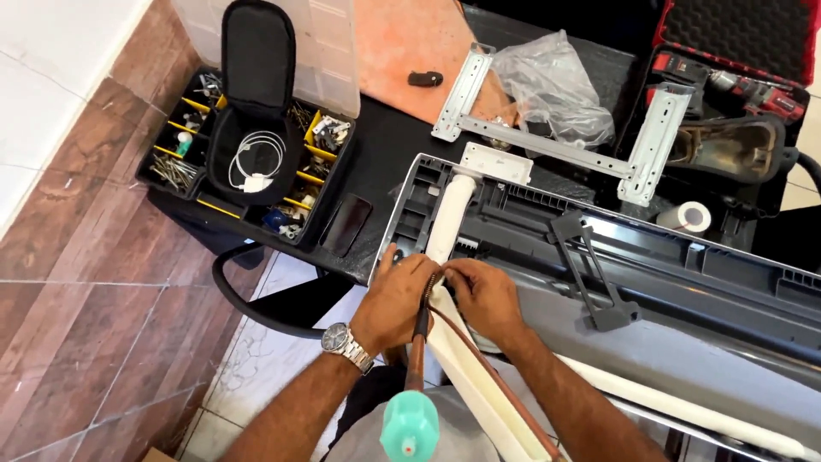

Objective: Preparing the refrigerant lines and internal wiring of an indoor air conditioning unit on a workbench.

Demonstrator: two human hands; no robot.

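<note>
A metal bracket (547, 137), plastic bag (552, 85) and screw organiser (184, 162) are seen beyond the grey unit (667, 282). The white insulated pipe (449, 214) is pinched at the unit's left end by the left hand (398, 299) and right hand (487, 295), fingers closed.

Bright even light, soft shadows, teal cap (410, 423) perhaps slightly blurred

Brown wood-look floor tiles (77, 282) are lying left of the fingers, meeting white marble flooring (256, 376) below them. A dark work surface (385, 145) is spreading above, evenly lit.
</note>
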